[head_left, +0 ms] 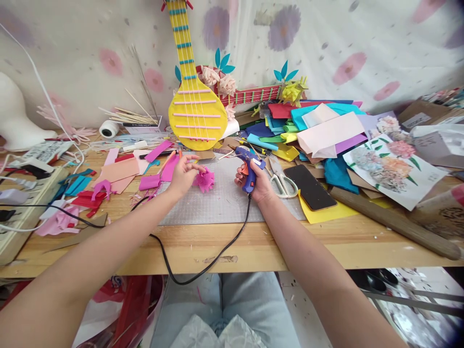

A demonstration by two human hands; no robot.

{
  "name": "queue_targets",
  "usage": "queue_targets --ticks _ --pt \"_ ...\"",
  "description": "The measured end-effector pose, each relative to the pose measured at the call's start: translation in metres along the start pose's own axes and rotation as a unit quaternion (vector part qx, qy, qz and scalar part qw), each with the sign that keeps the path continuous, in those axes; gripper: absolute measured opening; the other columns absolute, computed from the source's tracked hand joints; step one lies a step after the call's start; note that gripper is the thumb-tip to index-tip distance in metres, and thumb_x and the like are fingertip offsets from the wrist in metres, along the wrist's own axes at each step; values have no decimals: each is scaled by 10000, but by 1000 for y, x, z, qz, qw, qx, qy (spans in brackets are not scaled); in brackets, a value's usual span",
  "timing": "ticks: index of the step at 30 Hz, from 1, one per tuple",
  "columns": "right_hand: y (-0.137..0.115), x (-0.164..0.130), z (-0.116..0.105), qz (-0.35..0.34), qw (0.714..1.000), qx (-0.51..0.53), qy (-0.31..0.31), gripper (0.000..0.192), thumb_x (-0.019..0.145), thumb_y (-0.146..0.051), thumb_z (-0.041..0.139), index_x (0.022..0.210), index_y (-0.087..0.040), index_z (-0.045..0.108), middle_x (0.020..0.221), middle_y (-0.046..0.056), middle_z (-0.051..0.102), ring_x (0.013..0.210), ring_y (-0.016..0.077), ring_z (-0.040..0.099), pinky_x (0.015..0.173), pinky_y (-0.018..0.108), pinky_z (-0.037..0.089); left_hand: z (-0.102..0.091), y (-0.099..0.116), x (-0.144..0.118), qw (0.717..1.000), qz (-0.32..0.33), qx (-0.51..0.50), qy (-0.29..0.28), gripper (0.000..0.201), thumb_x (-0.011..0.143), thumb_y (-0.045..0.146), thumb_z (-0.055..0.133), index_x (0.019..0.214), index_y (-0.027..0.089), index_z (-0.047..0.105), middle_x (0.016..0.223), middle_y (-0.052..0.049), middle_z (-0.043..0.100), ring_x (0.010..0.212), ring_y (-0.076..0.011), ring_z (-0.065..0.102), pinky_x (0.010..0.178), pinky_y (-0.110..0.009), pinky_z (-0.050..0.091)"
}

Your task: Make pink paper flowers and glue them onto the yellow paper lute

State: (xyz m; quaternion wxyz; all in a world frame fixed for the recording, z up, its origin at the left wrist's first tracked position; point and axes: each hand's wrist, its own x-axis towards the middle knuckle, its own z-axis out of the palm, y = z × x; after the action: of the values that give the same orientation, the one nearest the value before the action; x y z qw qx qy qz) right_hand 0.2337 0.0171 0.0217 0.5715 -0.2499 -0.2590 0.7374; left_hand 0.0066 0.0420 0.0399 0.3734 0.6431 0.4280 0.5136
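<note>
Head view. Grey cutting mat [217, 203] as landmark, on wooden worktop [290, 241]. Left hand [183, 176] over mat's upper left, fingers pinching a pink paper flower [205, 180]. Right hand [253, 181] at mat's upper right, fingers wrapped round blue glue gun [247, 166]; its black cord [203, 261] trails off mat's front edge. Scissors [282, 181], phone [310, 187] right of mat. Felt scraps [119, 171] left, paper pile [326, 128] behind right.
</note>
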Motion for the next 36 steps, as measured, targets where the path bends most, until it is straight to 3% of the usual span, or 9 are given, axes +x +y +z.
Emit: queue_targets --ticks 3,12,15,17,21,23,27,31,36 --pt "0 0 0 0 1000 3 2 236 758 -426 611 746 -203 536 682 -17 604 549 81 522 579 234 497 -6 -5 8 999 -2 8 46 342 629 103 462 956 200 438 738 -5 652 772 -180 659 701 -363 515" --pt "0 2 -5 -12 999 21 26 234 744 -423 623 740 -207 532 695 -24 612 518 66 509 535 216 488 -25 -25 33 986 27 54 153 421 617 68 518 994 231 426 926 -31 564 873 -166 602 837 -407 499" --pt "-1 2 -5 -17 999 27 29 246 739 -430 628 735 -208 522 683 -30 606 507 60 501 520 206 482 -37 -15 37 969 100 117 191 502 659 76 506 1114 255 392 1141 -87 503 1013 -203 569 869 -436 496" --pt "-2 2 -4 -16 999 29 33 252 740 -432 629 731 -208 516 674 -32 603 497 57 495 513 203 478 -44 -5 32 945 190 215 157 594 648 57 517 1196 242 382 1265 -126 434 1175 -253 479 961 -468 441" --pt "-2 2 -4 -15 998 38 44 243 744 -425 624 740 -204 522 669 -25 607 495 59 495 501 199 472 -45 2 12 882 269 378 -82 695 586 42 530 1255 188 408 1329 -141 403 1297 -310 352 1068 -517 321" --pt "-2 2 -5 -15 998 40 45 243 740 -422 627 747 -200 527 672 -22 612 499 58 497 498 195 468 -40 -6 5 877 232 396 -143 741 581 40 515 1298 168 377 1354 -142 391 1298 -295 360 1068 -489 332" --pt "-2 2 -5 -15 998 43 44 253 723 -418 647 745 -196 526 669 -21 610 494 55 492 495 191 465 -33 -22 0 914 105 353 -170 729 627 61 505 1329 177 348 1337 -122 439 1231 -239 454 1010 -402 407" --pt "-2 2 -4 -15 998 44 48 259 712 -415 661 741 -195 526 672 -17 608 491 56 491 491 192 464 -24 -19 2 945 14 296 -142 686 692 124 534 1341 184 318 1306 -127 473 1053 -183 565 898 -340 470" --pt "-2 2 -4 -17 998 39 54 254 717 -419 655 743 -201 527 675 -18 605 485 58 481 488 197 465 -6 -10 0 962 -61 261 -51 805 683 234 643 1374 195 231 1262 -143 478 702 -103 583 712 -305 500"
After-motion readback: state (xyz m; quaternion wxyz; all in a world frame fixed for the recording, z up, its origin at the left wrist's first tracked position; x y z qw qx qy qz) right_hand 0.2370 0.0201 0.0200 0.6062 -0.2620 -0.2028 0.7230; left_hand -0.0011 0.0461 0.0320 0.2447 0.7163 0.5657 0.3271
